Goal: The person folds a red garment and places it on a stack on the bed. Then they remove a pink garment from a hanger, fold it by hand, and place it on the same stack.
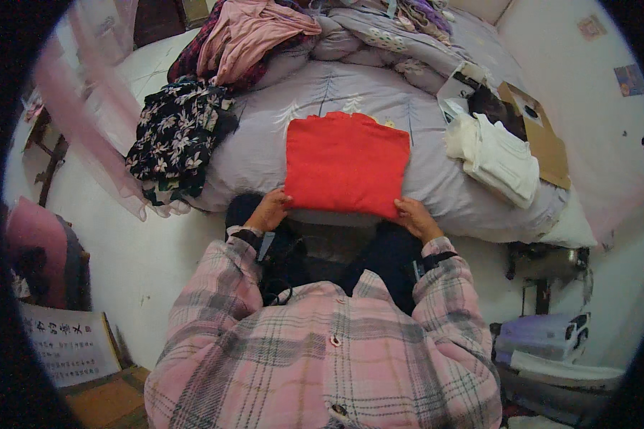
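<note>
A red garment (347,163), folded into a rough square, lies flat on the grey bedspread (265,154) right in front of me. My left hand (269,211) grips its near left corner. My right hand (416,217) holds its near right corner. Both sleeves are pink plaid, and the lower part of the picture is filled by my plaid shirt front.
A black floral garment (179,136) hangs over the bed's left edge. Pink and dark clothes (250,36) are piled at the back. Folded white cloth (497,157) and a brown cardboard piece (544,136) lie at the right. A lilac box (544,336) sits on the floor, lower right.
</note>
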Tool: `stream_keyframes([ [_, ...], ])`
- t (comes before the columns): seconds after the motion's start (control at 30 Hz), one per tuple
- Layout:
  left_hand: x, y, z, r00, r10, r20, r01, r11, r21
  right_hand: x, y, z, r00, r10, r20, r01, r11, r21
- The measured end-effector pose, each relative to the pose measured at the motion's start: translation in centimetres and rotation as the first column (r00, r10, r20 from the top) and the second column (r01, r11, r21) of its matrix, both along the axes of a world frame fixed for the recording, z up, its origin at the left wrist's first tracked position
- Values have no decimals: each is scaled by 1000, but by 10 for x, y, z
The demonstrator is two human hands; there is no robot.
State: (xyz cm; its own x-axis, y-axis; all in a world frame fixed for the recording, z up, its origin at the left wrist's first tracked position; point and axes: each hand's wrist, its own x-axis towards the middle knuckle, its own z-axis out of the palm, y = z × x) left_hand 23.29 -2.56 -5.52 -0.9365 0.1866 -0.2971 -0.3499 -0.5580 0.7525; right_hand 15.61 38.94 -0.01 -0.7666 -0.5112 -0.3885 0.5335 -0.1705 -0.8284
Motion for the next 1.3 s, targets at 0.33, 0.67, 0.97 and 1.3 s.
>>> stream_keyframes([
  [0.33, -31, 8, -10, 997, 43, 59, -47, 995, 84, -11, -5, -22, 999, -2, -55, 5, 998, 55],
  [0.67, -26, 11, 8, 991, 114, 70, -121, 986, 116, -14, 0, -23, 998, -33, -51, 37, 997, 72],
  [0.97, -23, 22, 79, 996, -4, 89, -21, 961, 277, -26, -3, 1, 852, 292, -434, 76, 751, 656],
  [1.3, -41, 61, 151, 996, -37, -78, 57, 959, 277, 3, -74, 106, 44, 504, -863, 382, 790, 480],
])
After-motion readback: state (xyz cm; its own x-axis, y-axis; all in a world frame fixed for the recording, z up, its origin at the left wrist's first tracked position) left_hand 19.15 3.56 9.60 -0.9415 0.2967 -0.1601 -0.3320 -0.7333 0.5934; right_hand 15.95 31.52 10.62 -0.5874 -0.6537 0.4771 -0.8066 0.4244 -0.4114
